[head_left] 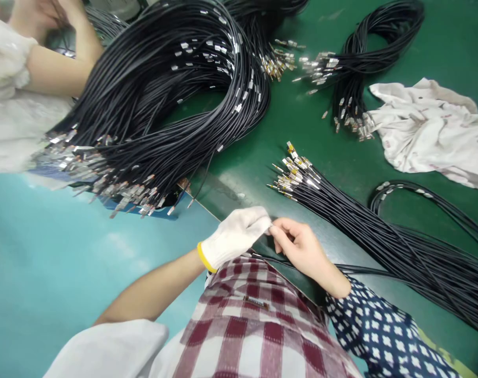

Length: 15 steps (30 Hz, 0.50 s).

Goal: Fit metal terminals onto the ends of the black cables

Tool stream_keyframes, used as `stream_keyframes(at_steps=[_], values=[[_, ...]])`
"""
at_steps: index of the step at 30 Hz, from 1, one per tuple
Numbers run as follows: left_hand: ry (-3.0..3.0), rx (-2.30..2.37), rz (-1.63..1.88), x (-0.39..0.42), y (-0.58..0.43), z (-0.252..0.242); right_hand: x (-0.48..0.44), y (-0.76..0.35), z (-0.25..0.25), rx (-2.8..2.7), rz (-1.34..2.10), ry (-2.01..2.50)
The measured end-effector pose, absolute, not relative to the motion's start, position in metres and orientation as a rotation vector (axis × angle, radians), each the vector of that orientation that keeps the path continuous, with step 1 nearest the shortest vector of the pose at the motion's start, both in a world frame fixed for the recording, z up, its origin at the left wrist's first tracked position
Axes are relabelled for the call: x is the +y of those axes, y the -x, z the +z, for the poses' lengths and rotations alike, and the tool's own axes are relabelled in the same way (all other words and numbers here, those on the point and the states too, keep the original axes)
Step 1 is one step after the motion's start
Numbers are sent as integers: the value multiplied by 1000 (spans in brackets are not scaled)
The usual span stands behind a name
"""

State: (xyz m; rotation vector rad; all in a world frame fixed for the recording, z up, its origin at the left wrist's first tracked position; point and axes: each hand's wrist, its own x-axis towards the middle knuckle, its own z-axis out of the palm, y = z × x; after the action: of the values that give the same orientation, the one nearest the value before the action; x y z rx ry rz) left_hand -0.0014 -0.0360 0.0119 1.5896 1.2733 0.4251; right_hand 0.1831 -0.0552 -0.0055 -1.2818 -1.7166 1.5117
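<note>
My left hand, in a white knit glove with a yellow cuff, is closed in front of my apron at the table's edge. My bare right hand meets it there, thumb and forefinger pinched together at the gloved fingertips. Whatever small piece lies between them is too hidden to name. Below my right hand run a few black cables, one with a metal tip near my apron. Just beyond my hands lies a long bundle of black cables, its metal and yellowish end terminals pointing to the upper left.
A big coiled heap of black cables with white tags overhangs the table's left edge, above a blue bin. Smaller coils and a crumpled white cloth lie on the green table. Another person's arm reaches in at upper left.
</note>
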Motion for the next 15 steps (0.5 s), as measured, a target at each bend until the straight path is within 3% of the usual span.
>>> stream_keyframes(at_steps=[6, 15], values=[[-1151, 1043, 383, -27, 6, 25, -54, -189, 3, -1639, 1558, 1264], [-1081, 834, 324, -18, 16, 19, -59, -186, -7, -1525, 1696, 1168]])
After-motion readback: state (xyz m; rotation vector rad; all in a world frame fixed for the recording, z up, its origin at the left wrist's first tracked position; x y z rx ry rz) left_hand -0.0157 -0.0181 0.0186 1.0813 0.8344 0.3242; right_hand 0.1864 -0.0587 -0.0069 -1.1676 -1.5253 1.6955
